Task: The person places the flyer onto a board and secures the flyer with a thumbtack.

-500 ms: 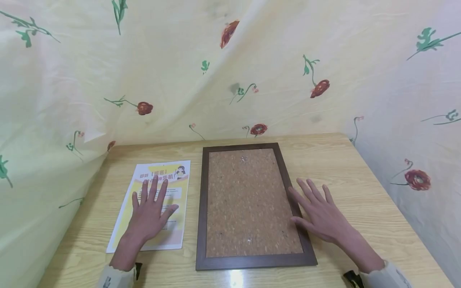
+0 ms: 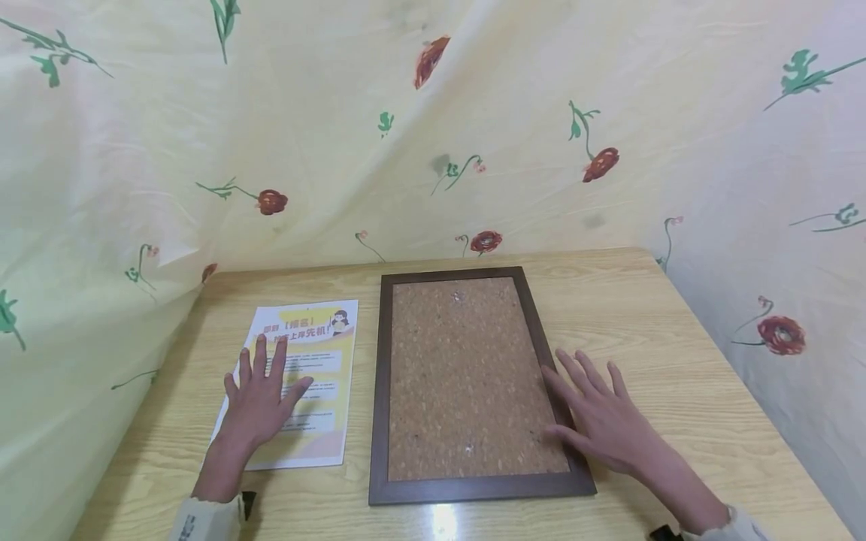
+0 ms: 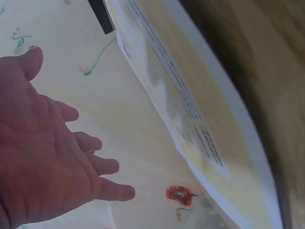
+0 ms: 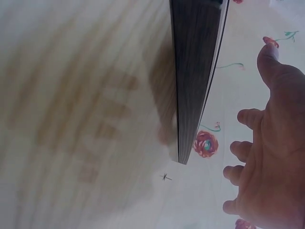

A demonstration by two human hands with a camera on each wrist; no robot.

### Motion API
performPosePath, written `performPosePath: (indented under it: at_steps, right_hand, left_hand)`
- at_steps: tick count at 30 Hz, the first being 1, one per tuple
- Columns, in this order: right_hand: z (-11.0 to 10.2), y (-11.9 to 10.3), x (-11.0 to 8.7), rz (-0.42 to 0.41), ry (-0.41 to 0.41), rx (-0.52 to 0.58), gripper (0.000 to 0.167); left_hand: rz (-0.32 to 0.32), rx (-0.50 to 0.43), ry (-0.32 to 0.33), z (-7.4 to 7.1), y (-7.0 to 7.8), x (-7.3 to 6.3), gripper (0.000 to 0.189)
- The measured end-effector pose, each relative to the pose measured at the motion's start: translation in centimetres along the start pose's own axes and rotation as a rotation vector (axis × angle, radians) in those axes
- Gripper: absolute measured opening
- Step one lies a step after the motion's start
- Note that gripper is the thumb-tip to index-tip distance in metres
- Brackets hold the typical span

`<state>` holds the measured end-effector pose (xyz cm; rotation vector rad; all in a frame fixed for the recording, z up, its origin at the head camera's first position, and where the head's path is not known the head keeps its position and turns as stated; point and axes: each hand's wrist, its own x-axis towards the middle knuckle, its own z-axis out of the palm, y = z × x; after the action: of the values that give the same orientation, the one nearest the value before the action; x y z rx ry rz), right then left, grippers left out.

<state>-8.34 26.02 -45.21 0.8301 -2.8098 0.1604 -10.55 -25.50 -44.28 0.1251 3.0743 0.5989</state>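
A dark brown wooden frame (image 2: 380, 391) lies flat on the table, with a speckled cork panel (image 2: 470, 376) inside it. To its left is a printed yellow-and-white poster sheet (image 2: 325, 443) bearing a small cartoon figure at its top right. My left hand (image 2: 257, 409) hovers palm down over the sheet's left part, fingers spread; the left wrist view shows the palm (image 3: 43, 152) raised above the paper. Over the frame's right edge, my right hand (image 2: 605, 421) is spread with straight fingers. In the right wrist view its palm (image 4: 274, 167) holds nothing and sits above the frame's side.
The light wood table (image 2: 663, 361) carries both things. A cream curtain (image 2: 325, 135) printed with red flowers hangs behind the table and along both sides. Light glares off the tabletop at the front edge, below the frame.
My left hand has shifted left and slightly down, uncovering more of the sheet's print. The right hand has moved slightly down toward me. Frame and sheet stay put.
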Motion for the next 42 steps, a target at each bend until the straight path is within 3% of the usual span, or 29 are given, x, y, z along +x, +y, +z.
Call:
performPosePath:
  at_steps: [13, 24, 29, 35, 42]
  right_hand:
    - [0.7, -1.6, -1.8, -0.01, 0.011, 0.037, 0.079]
    - [1.2, -1.9, -2.7, -0.019, 0.018, 0.041, 0.084]
    - [1.2, -2.2, -2.9, -0.009, 0.001, 0.05, 0.085]
    - [1.1, -2.4, -3.4, -0.006, -0.006, 0.065, 0.086]
    - [1.0, -2.6, -3.9, 0.02, -0.047, 0.097, 0.087]
  left_hand:
    - [-0.246, -0.032, -0.078, -0.4, -1.3, 0.2, 0.096]
    - [-0.366, -0.048, -0.127, -0.7, -2.0, 0.2, 0.101]
    - [-0.421, -0.054, -0.185, -0.8, -2.3, 0.2, 0.102]
    - [-0.465, -0.074, -0.248, -1.2, -2.8, 0.1, 0.106]
    - [-0.506, -0.08, -0.266, -1.3, -3.3, 0.1, 0.108]
